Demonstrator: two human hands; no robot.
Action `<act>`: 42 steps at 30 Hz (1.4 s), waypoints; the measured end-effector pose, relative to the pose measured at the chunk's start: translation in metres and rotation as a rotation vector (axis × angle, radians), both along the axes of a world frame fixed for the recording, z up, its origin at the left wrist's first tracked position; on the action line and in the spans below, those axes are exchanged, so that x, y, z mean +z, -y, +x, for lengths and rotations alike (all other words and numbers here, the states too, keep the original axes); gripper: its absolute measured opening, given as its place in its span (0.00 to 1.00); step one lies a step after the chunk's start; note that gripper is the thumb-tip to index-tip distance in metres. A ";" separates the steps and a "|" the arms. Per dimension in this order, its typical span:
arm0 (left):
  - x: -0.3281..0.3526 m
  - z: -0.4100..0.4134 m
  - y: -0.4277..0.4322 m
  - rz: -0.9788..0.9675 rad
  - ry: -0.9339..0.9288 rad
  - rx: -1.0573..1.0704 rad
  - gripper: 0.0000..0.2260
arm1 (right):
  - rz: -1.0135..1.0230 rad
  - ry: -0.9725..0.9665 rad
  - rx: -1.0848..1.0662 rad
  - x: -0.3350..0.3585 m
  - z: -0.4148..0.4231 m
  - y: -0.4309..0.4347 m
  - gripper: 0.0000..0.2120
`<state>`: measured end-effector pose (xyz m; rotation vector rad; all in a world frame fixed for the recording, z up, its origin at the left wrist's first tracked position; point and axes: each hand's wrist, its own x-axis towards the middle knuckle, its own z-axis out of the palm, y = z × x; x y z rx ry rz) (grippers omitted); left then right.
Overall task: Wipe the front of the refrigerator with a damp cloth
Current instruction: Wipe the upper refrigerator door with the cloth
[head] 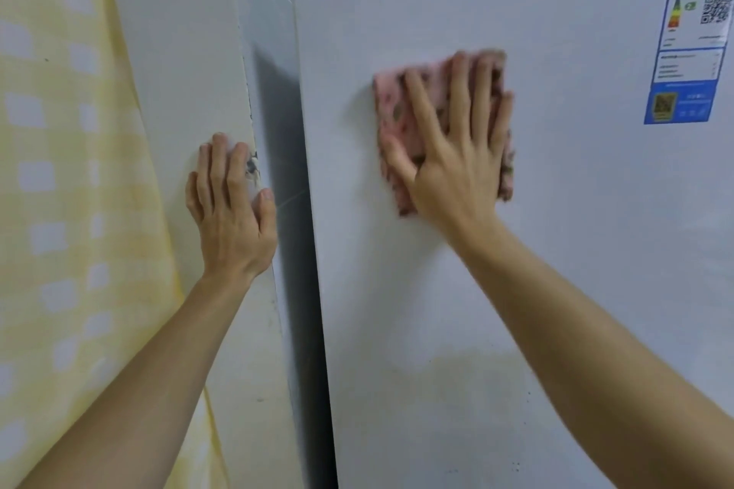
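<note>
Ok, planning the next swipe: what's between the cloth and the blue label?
Head view: only bare refrigerator door between cloth and blue label.

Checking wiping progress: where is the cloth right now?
In the head view, the pink cloth is pressed flat against the refrigerator front under the right hand, left of the blue energy label.

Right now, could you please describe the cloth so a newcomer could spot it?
On the white refrigerator front, left of the blue label at its upper right, the right hand presses a cloth flat. It is pink with dark spots, unlike the pale yellow curtain.
</note>
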<state>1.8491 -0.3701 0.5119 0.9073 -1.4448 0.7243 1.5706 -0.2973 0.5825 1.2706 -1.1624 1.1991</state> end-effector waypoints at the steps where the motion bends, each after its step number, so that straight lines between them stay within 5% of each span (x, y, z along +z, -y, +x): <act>1: 0.000 0.001 0.000 0.006 0.003 0.002 0.28 | 0.005 0.028 -0.025 0.010 -0.001 0.001 0.31; 6: 0.000 -0.005 -0.005 0.008 -0.022 0.014 0.27 | 0.034 -0.041 0.015 -0.053 0.012 -0.001 0.26; 11: -0.013 -0.026 -0.018 -0.010 -0.025 -0.012 0.27 | 0.311 -0.301 -0.024 -0.200 -0.004 -0.020 0.28; 14: -0.022 -0.051 -0.031 -0.069 0.070 -0.091 0.26 | 0.365 -0.377 -0.044 -0.225 -0.025 -0.028 0.27; 18: -0.030 -0.084 -0.045 -0.052 0.170 -0.154 0.26 | 0.328 -0.326 -0.010 -0.196 -0.034 -0.033 0.28; 24: -0.033 -0.109 -0.054 0.031 0.144 -0.128 0.26 | 0.042 0.086 -0.043 -0.022 -0.070 -0.028 0.30; 28: -0.035 -0.116 -0.055 0.047 0.135 -0.080 0.29 | 0.054 0.139 -0.100 0.022 -0.088 -0.028 0.37; 38: -0.040 -0.139 -0.051 0.015 0.108 -0.091 0.31 | 0.317 -0.118 -0.058 -0.211 -0.105 -0.052 0.31; 42: -0.043 -0.146 -0.052 0.035 0.120 -0.064 0.32 | 0.400 -0.209 -0.116 -0.231 -0.122 -0.060 0.30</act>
